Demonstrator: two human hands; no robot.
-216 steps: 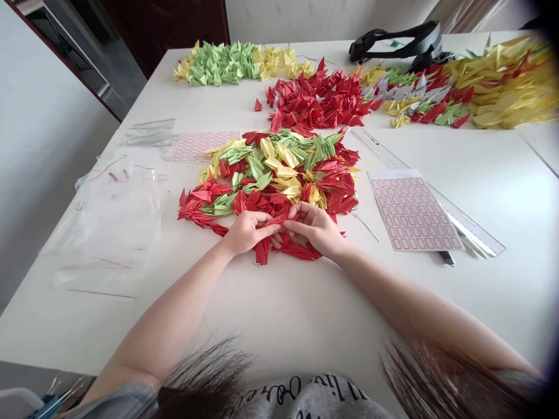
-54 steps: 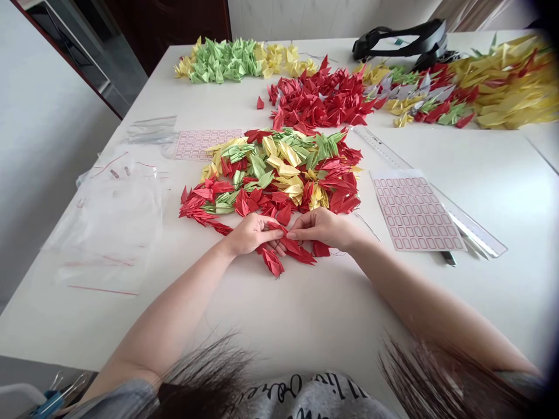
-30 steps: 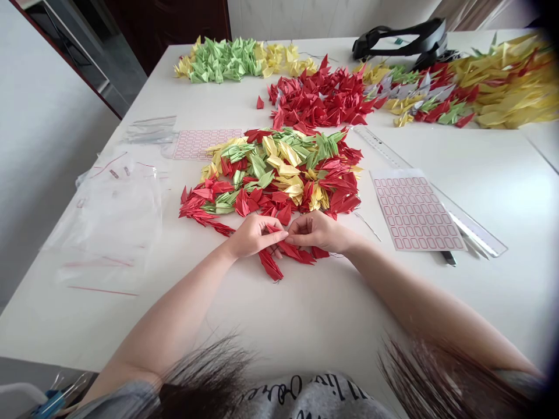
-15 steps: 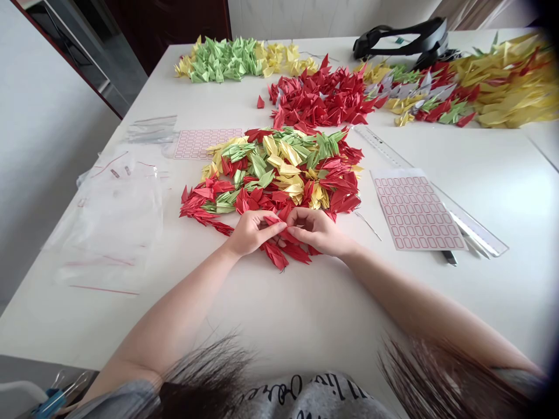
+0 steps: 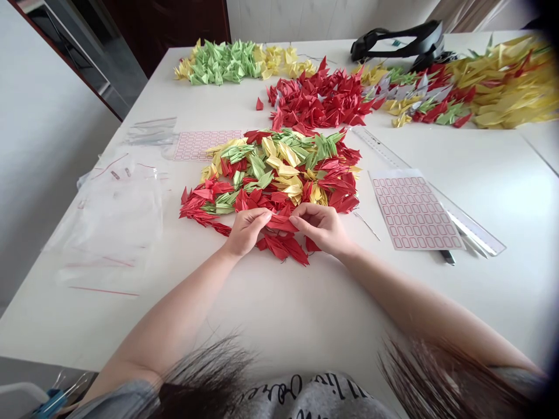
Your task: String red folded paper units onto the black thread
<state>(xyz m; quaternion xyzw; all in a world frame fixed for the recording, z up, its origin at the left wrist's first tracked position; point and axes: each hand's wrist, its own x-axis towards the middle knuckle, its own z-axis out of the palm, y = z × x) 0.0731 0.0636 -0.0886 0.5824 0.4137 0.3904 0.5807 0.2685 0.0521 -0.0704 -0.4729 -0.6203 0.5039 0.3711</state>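
Two bare hands: left hand (image 5: 247, 233), right hand (image 5: 322, 230), fingers clamped on red paper crane (image 5: 282, 223). Mixed crane pile (image 5: 271, 169) just beyond.

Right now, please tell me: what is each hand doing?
Left hand: closed, holding a red origami crane.
Right hand: closed, apparently holding the same crane.

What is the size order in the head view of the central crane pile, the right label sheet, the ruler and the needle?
1. Central crane pile
2. Label sheet and ruler: unsure, as the ruler looks longer but much narrower
3. Needle
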